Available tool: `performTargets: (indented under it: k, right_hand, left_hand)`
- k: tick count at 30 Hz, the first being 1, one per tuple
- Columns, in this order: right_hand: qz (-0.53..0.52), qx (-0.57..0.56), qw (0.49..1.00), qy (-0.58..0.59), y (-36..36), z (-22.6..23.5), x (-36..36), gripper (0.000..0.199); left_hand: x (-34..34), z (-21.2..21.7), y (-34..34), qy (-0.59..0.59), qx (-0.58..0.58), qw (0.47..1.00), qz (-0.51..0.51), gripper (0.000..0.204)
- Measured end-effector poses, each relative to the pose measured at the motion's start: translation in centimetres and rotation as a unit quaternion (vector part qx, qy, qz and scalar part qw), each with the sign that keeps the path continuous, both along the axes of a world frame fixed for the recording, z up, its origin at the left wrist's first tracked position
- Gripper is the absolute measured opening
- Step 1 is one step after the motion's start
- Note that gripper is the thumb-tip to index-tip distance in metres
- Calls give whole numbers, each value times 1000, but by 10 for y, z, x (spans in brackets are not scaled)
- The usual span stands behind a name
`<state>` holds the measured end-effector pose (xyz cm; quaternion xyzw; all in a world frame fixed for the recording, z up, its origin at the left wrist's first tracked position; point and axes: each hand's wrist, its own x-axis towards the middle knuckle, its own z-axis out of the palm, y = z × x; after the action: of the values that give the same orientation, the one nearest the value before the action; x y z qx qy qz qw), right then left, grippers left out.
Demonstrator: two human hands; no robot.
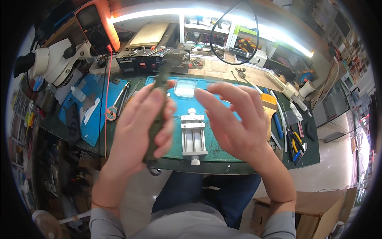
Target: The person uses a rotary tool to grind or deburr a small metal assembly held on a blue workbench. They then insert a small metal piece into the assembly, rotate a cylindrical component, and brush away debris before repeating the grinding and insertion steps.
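Note:
My left hand [143, 119] is closed round a long, slim, dark olive tool [158, 113], raised over the bench. The tool stands nearly upright; its upper end is smeared by motion, and a dark loop shows at its lower end. What kind of tool it is I cannot make out. My right hand [238, 115] hovers across from it, fingers apart and bent, with nothing in them. Between both hands a small silver clamping fixture [193, 135] with a screw knob lies on the green mat. Behind it rests a clear square dish [185, 87] on a blue mat.
A brush with yellow handle [269, 113], pliers [296, 141] and other hand tools lie at the right. An orange multimeter [97, 26] and a microscope [49, 63] stand at the left. A black cable loop [213, 38] hangs at the back.

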<state>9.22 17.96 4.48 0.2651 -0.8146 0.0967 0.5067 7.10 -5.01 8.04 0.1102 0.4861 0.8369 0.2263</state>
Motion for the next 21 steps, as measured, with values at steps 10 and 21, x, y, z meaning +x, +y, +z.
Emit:
performTargets:
  k: [10, 21]
  right_hand:
    - [13, 30, 999, 31, -3, 8, -21, 44]
    - [-18, -32, 994, 107, 34, -21, -35, 31]
  left_hand:
    - [-14, 25, 22, 86, -78, 966, -230, 54]
    - [-28, 22, 23, 63, -87, 958, -265, 62]
